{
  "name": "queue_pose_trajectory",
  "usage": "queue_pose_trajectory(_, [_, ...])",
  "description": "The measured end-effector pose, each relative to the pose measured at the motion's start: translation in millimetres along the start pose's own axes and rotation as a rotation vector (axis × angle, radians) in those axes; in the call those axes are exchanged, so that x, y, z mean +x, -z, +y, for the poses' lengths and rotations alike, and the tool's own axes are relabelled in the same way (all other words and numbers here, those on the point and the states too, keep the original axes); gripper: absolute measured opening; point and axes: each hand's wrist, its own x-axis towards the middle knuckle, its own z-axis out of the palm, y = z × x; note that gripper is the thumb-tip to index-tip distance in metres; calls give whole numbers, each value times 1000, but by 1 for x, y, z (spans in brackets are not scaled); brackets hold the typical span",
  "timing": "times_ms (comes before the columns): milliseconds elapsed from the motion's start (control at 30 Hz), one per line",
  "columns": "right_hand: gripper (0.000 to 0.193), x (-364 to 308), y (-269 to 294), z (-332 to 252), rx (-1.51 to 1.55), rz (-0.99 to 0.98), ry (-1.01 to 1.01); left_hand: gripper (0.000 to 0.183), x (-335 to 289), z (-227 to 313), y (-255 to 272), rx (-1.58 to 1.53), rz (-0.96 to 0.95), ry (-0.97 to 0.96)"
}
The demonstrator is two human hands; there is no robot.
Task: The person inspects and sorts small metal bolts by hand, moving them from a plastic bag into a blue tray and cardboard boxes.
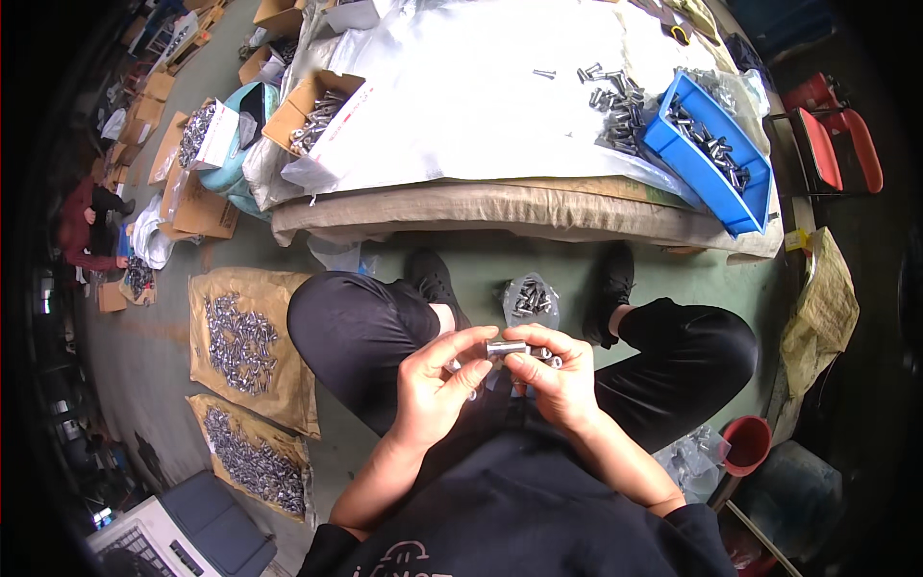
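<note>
Above my lap, my left hand (435,383) and my right hand (561,377) meet at a short silver cylindrical metal piece (508,347), pinched between thumbs and fingertips. It lies roughly level, one end in each hand. More small metal pieces (546,357) are tucked in my right hand, their round ends showing. Silver bits also show among the curled fingers of my left hand, partly hidden. Beyond my hands, on the floor between my feet, a clear plastic bag (531,300) holds several dark and silver metal pieces.
Ahead stands a white-covered table (461,106) with a blue bin (716,154), loose bolt-like parts (617,106) and a cardboard box (312,111). Left on the floor, brown sacks (303,385) bear many metal parts. A red bucket (748,445) stands right. Another person (85,221) works far left.
</note>
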Motion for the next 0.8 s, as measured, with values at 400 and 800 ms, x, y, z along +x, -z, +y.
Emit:
queue_pose_trajectory(400, [24,3,-2,4,15,-31,21,21,1,-1,4,-229,7,106])
queue_pose_trajectory(800, [24,5,1,5,233,12,-118,28,3,-3,1,-424,31,152])
